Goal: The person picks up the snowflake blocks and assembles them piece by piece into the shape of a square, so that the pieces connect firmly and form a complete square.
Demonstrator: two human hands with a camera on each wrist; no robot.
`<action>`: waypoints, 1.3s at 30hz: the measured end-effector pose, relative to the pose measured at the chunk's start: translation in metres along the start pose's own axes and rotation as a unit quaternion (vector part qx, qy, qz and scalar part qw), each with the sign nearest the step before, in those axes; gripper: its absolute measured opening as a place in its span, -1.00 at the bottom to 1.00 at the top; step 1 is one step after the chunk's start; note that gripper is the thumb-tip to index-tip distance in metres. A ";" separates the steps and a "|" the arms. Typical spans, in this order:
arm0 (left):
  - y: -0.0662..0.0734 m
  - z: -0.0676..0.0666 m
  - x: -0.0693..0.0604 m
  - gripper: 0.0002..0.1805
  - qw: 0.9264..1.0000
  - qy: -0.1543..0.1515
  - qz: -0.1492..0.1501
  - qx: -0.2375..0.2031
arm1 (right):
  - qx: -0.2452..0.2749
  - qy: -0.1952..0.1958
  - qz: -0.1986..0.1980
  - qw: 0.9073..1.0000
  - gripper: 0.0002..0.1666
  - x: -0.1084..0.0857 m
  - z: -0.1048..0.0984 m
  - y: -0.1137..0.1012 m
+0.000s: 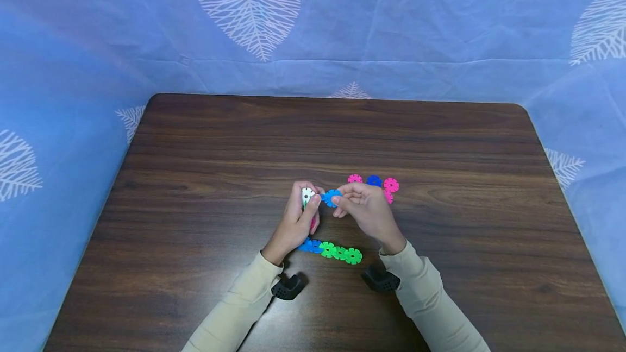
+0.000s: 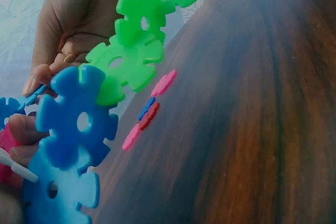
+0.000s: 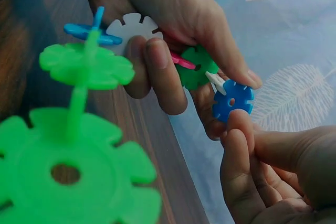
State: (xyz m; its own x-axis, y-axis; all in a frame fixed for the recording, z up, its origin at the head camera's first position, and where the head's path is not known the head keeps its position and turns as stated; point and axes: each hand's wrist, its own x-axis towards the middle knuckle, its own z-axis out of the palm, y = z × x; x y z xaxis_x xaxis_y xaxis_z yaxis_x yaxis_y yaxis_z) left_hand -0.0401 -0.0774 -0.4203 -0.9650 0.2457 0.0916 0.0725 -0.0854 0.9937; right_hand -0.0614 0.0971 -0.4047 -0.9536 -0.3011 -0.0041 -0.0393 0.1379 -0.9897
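Note:
My left hand (image 1: 293,224) grips a joined chain of notched plastic discs, among them a white disc (image 1: 307,196) and a pink one (image 1: 313,224). A green disc (image 3: 197,67) shows between its fingers in the right wrist view. My right hand (image 1: 369,211) pinches a blue disc (image 1: 331,198) beside the left fingertips; a white disc (image 3: 216,83) seen edge-on touches it. Below the left hand hang blue discs (image 2: 79,119) followed by green discs (image 1: 339,253), the chain's tail reaching rightward in the head view.
Beyond my right hand, loose pink discs (image 1: 391,185) and a dark blue disc (image 1: 374,181) lie on the brown table (image 1: 220,140); a red one (image 2: 149,116) shows in the left wrist view. Blue cloth (image 1: 415,26) with white leaf prints surrounds the table's far and side edges.

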 end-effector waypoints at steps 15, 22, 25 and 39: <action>-0.029 0.003 0.002 -0.81 1.000 -0.005 0.008 0.013 | -0.013 0.012 0.030 0.999 -0.78 -0.003 0.001 0.001; -0.023 0.000 0.000 -0.81 1.000 0.009 -0.001 -0.009 | -0.009 -0.003 0.036 0.999 -0.73 -0.005 0.001 0.003; -0.023 -0.001 0.000 -0.82 0.999 0.019 0.011 -0.028 | -0.021 -0.023 0.031 0.999 -0.69 -0.005 0.000 0.004; -0.024 -0.003 0.005 -0.78 0.993 0.094 0.014 -0.071 | -0.115 0.057 0.016 0.992 -0.68 -0.009 -0.057 0.015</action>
State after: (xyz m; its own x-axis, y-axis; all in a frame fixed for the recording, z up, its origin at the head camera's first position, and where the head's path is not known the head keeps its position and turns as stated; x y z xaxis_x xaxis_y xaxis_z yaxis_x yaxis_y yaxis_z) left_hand -0.0474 -0.0771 -0.4437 -0.9941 0.0580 0.0915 0.0760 -0.2285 0.9706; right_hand -0.0705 0.1552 -0.4112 -0.9823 -0.1873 -0.0053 -0.0638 0.3608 -0.9305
